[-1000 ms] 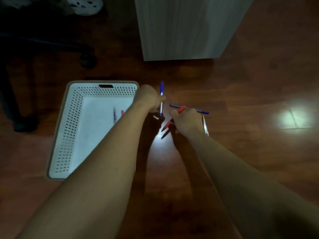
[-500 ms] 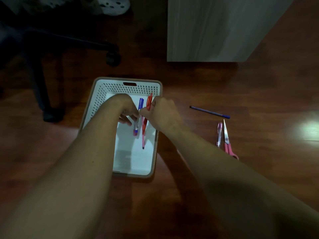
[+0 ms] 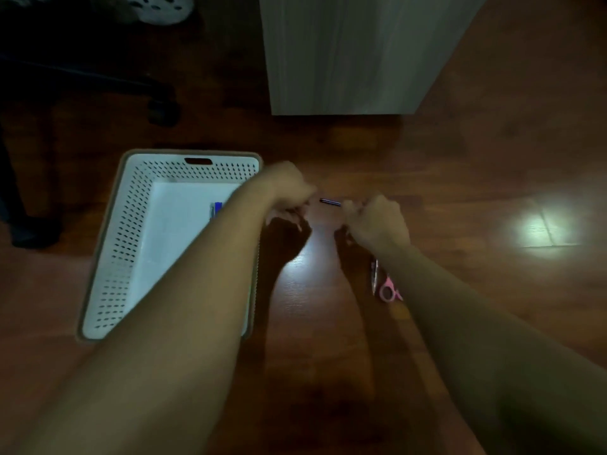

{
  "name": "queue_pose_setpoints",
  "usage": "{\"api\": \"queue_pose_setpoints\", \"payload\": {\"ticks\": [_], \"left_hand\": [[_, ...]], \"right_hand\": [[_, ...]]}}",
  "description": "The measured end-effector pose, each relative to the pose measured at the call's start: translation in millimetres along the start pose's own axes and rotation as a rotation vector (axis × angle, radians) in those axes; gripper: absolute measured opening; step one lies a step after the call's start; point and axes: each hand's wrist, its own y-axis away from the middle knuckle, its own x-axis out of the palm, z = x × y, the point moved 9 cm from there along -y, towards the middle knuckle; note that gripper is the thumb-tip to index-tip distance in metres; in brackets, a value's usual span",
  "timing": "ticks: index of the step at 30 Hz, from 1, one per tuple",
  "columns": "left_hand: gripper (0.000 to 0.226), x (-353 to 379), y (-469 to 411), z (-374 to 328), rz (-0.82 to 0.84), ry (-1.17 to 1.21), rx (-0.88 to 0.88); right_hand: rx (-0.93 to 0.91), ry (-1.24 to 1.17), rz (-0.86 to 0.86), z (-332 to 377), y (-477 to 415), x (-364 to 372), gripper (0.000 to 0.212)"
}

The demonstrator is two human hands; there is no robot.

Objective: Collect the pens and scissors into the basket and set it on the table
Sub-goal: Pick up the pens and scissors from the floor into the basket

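Observation:
A white perforated basket (image 3: 131, 231) stands on the wooden floor at the left, with a blue pen (image 3: 216, 207) lying inside, partly hidden by my left forearm. My left hand (image 3: 289, 192) hovers just right of the basket, blurred, fingers hanging loose with nothing in them. A thin dark blue pen (image 3: 329, 201) lies on the floor between my hands; my right hand (image 3: 377, 223) covers its right end with the fingers pinched on it. Pink-handled scissors (image 3: 389, 290) and a pinkish pen (image 3: 374, 274) lie on the floor under my right forearm.
A grey cabinet side (image 3: 354, 54) rises behind the hands. An office chair base with a caster (image 3: 161, 110) stands in the dark at the back left. A bright reflection (image 3: 538, 228) shines on the floor at the right.
Both hands left the basket, where the blue and red pens stayed, and moved right over the floor. My right hand now closes on the dark blue pen.

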Motion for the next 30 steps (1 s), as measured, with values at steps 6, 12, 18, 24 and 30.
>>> {"api": "queue_pose_setpoints", "payload": {"ticks": [6, 12, 18, 24, 30], "left_hand": [[0.025, 111.3, -10.0, -8.2, 0.1, -0.096, 0.008], [0.033, 161.0, 1.8, -16.3, -0.095, -0.188, 0.055], [0.029, 157.1, -1.6, -26.5, -0.207, -0.284, 0.071], [0.025, 138.3, -10.6, -17.1, -0.175, -0.174, 0.011], [0.028, 68.9, -16.9, -20.7, -0.139, 0.109, -0.006]], "right_hand": [[0.227, 0.035, 0.012, -101.0, 6.9, -17.7, 0.051], [0.186, -0.035, 0.077, -134.8, 24.0, -16.5, 0.057], [0.147, 0.066, 0.092, -130.5, 12.3, 0.3, 0.043], [0.248, 0.083, 0.123, -131.1, 9.4, 7.7, 0.044], [0.137, -0.183, 0.133, -67.6, 1.9, 14.2, 0.048]]}}
